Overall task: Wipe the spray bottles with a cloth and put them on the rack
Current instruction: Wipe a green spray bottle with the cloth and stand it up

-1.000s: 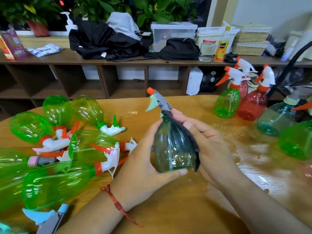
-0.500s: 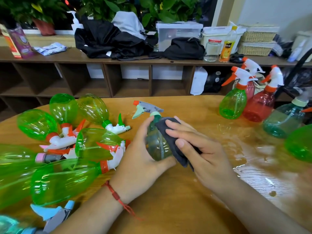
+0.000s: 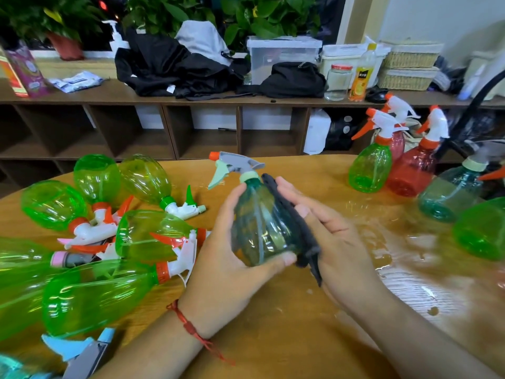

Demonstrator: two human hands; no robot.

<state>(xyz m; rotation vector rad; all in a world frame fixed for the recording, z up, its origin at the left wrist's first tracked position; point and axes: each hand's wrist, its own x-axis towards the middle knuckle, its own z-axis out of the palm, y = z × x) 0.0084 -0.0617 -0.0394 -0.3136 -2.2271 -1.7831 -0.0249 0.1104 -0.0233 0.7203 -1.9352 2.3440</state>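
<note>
Head view: your left hand [image 3: 232, 258] curls its fingers round the translucent teal plastic spray bottle with the grey trigger head [image 3: 262, 231], thumb under the base. It holds the bottle tilted above the middle of the wooden tabletop [image 3: 273, 337]. Your right hand [image 3: 336, 242] lies nearly flat, fingers extended, and presses the dark grey cloth [image 3: 289, 214] against the bottle's right side.

Hazards:
- Only palm pressure secures the cloth. Lift the palm and it will likely drop.
- Water patches [image 3: 410, 242] glisten toward the right edge. A wet bottle may slip from a one-hand grip.
- The green plastic bottles lying in a heap [image 3: 95, 296] near the left edge sit just beside your left forearm. A careless sweep could roll them off.

Beyond the far edge runs a brown open shelf unit [image 3: 191, 127]. It carries black clothing [image 3: 169, 69] and potted plants [image 3: 262, 15].
</note>
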